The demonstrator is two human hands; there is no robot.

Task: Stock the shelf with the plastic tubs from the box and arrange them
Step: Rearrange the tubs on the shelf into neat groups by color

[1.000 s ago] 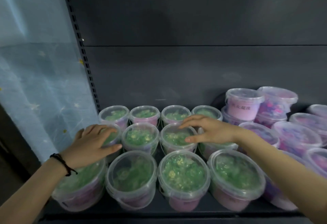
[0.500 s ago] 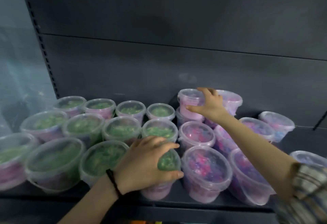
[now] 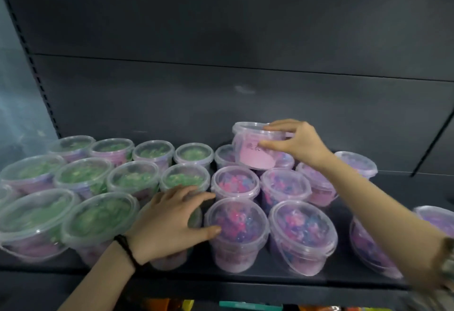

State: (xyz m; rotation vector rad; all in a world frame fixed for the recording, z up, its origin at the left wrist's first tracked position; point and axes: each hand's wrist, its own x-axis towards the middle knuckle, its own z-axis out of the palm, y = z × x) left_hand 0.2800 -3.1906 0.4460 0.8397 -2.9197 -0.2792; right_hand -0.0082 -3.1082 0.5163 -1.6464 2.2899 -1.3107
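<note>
Clear lidded plastic tubs stand in rows on the dark shelf [image 3: 245, 283]. Green-filled tubs [image 3: 84, 178] fill the left half, pink and purple ones [image 3: 235, 183] the right. My left hand [image 3: 169, 222] lies flat on the lid of a front-row green tub, mostly hidden beneath it, with the thumb against the neighbouring pink tub [image 3: 237, 224]. My right hand [image 3: 294, 142] grips a pink-labelled tub [image 3: 250, 148] by its rim and side. That tub sits tilted on top of the back-row tubs.
The shelf's dark back panel [image 3: 245, 104] rises behind the tubs. A slotted upright [image 3: 36, 74] runs down the left side. More purple tubs [image 3: 356, 163] stand to the right, with bare shelf beyond them. Coloured goods show on the level below.
The view has swung right from the green tubs. My left hand slid onto the front-row green tub. My right hand reached back and took hold of the stacked pink tub, which now tilts.
</note>
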